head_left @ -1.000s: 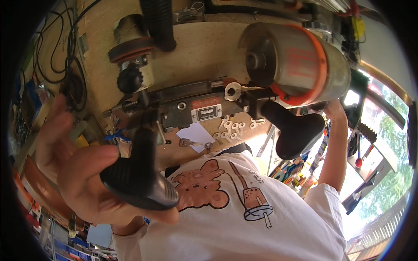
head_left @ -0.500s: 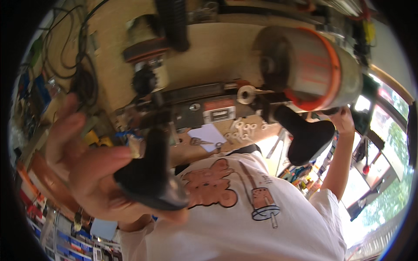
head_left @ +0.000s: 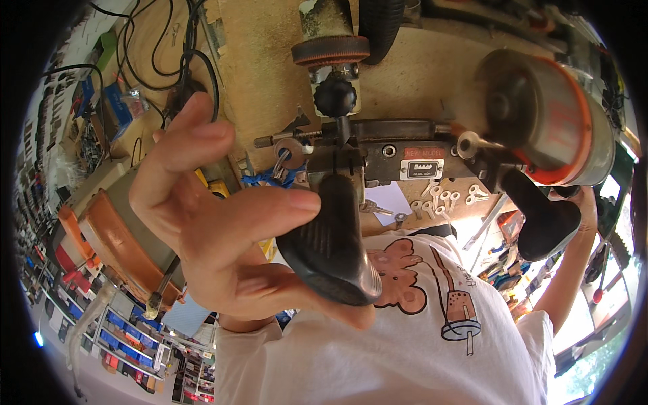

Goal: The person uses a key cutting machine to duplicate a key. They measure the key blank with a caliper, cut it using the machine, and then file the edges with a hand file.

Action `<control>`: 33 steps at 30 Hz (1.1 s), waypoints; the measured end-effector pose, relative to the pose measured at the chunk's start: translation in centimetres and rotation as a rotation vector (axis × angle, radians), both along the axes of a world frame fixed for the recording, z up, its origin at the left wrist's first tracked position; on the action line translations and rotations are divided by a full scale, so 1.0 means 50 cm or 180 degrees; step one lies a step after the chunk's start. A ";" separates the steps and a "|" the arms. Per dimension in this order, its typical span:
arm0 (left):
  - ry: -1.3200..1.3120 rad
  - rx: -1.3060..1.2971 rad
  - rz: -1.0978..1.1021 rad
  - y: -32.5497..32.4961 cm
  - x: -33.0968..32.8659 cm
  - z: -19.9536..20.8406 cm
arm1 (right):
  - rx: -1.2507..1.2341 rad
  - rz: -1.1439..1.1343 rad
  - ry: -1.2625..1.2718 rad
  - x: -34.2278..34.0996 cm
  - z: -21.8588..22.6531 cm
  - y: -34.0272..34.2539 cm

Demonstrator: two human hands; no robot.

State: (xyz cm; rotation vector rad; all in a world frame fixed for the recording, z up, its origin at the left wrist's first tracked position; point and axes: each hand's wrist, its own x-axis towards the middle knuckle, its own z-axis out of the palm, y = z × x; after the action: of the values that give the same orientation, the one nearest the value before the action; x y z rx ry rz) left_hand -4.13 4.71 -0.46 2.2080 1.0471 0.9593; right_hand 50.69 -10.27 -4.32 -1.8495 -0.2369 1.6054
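My left hand [head_left: 216, 236] pinches a black wing-shaped clamp knob [head_left: 331, 250] on a key cutting machine [head_left: 378, 150], index finger on top and thumb beneath; the other fingers are raised. Beside that clamp, a key with a round head [head_left: 289, 154] sticks out to the left. At the right clamp, another key [head_left: 469, 144] points toward the cutter housing [head_left: 563, 118], which has an orange rim. A second black wing knob [head_left: 543, 216] hangs below this clamp, untouched. My right hand [head_left: 586, 206] reaches up by the lower right of the housing; its fingers are mostly hidden.
Several loose keys [head_left: 442, 201] lie on the bench in front of the machine, beside white paper [head_left: 395, 196] with a key [head_left: 373, 208] on it. Black cables [head_left: 182, 67] coil at the far left. An orange-edged machine [head_left: 118, 243] stands left of my hand.
The view has shifted, so the machine and hands appear farther right in the picture. My left hand stays on the same wing knob, and my right hand stays beside the housing.
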 end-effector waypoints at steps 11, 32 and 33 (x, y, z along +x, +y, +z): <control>0.0104 0.0068 0.0001 -0.006 0.005 0.004 | -0.0107 0.0154 -0.0282 0.094 -0.042 -0.004; 0.0297 -0.0121 0.0075 -0.009 0.004 0.018 | 0.0431 0.0258 0.0036 -0.047 -0.007 0.007; 0.0296 -0.0098 0.0084 -0.009 0.004 0.018 | 0.0301 0.0234 -0.0036 -0.036 -0.008 0.007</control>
State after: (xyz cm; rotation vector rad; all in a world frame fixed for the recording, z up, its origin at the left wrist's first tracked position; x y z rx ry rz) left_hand -3.93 4.24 0.42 2.2373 1.1277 0.8531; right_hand 48.92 -9.90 -4.73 -1.7969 -0.3832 1.6052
